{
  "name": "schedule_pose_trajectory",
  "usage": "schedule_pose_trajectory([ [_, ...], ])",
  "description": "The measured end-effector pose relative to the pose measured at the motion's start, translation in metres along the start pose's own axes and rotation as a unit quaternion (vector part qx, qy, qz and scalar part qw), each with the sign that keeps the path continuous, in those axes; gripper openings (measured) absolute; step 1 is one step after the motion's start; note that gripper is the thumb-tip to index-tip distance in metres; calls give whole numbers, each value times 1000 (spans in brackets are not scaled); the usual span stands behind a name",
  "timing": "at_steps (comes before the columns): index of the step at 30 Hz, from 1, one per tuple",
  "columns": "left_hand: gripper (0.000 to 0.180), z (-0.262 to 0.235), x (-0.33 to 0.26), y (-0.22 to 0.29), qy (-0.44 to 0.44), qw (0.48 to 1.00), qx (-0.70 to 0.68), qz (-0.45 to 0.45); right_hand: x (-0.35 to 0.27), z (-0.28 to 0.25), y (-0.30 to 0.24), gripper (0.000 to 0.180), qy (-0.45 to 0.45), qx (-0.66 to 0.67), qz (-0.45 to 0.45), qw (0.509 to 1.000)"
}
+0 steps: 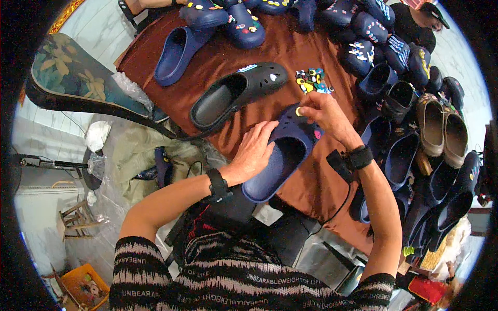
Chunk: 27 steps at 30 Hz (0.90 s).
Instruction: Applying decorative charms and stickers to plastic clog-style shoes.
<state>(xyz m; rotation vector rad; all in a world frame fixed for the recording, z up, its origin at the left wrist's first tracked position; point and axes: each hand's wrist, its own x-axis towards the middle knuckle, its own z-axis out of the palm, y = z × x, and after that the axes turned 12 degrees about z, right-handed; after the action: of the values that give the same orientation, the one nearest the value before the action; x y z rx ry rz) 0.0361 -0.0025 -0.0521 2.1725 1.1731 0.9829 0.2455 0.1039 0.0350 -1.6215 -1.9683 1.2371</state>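
A navy blue foam clog [290, 142] lies in front of me, its toe pointing away and its heel toward me. My left hand [255, 154] holds its left side, fingers over the upper beside the opening. At the toe, my right hand [328, 116] pinches a small round yellow shoe charm [299, 111] against the clog's holes. A pink charm [317, 133] sits on the clog's right side. Just beyond my right hand is a small pile of colourful charms [314, 80]. A black clog [233, 96] with charms on its toe lies to the left.
Brown cloth [332, 184] covers the table. Many clogs [397, 150] crowd its right side, and more blue clogs [194, 36] lie at the back. A floral-patterned chair back [78, 75] stands at the left. Another person [415, 31] is at the far right. A cable runs from my right wrist strap.
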Motion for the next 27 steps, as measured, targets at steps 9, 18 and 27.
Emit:
schedule_pose_trajectory([
  [9,55,5,-1,3,-4,1000,13,-19,39,-2,-4,18,-100,-110,24,989],
  [18,55,2,-1,1,-1,1000,14,-6,55,8,-28,24,-144,-336,58,929],
  [27,52,2,-2,2,-7,1000,19,-8,52,26,-28,34,-39,-523,-47,850],
])
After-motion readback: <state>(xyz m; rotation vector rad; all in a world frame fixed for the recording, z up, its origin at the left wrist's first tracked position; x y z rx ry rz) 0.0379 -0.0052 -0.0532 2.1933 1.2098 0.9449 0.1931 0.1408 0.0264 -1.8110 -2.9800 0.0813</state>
